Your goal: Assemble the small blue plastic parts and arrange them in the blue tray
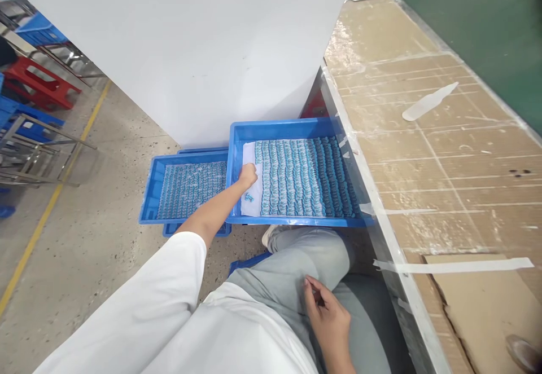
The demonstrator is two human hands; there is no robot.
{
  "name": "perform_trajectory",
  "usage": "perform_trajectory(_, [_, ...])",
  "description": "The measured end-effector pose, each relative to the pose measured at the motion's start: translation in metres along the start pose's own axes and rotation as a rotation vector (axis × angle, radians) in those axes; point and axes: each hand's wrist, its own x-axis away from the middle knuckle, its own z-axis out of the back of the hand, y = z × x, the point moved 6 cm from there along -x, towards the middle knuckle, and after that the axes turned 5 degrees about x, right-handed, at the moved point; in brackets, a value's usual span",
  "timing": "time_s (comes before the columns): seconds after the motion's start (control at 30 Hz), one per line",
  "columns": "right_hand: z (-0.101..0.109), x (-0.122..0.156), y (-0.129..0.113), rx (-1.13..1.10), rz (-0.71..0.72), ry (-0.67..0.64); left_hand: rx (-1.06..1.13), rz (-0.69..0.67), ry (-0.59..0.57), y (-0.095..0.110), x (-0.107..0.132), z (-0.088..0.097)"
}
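Observation:
My left hand (249, 175) reaches into a blue plastic tray (279, 220) and is closed, with its fingertips low over the white sheet (250, 207) at the tray's left end. What it holds, if anything, is hidden under the fingers. Small blue-and-white pieces (292, 176) lie in tight overlapping rows across most of that sheet. One or two loose blue pieces (249, 197) rest just below the hand. My right hand (328, 315) hovers by my thigh, thumb and forefinger tips drawn together and the other fingers curled. Nothing shows in it.
Left of the tray, a lower blue tray (146, 193) carries more rows of similar pieces. A tall white panel (203, 52) stands behind. On the right runs a cardboard-covered table (427, 182) with tape strips and a white blade-shaped piece (429, 102). A red stool (42, 83) is far left.

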Motion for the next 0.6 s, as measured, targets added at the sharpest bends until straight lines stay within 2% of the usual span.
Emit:
perform_trajectory(0.4, [-0.001, 0.002, 0.005, -0.013, -0.04, -0.023, 0.067, 0.018, 0.159, 0.002, -0.013, 0.008])
perform_trajectory(0.6, [0.0, 0.003, 0.007, 0.004, -0.032, 0.002, 0.092, 0.008, 0.173, 0.003, -0.014, 0.008])
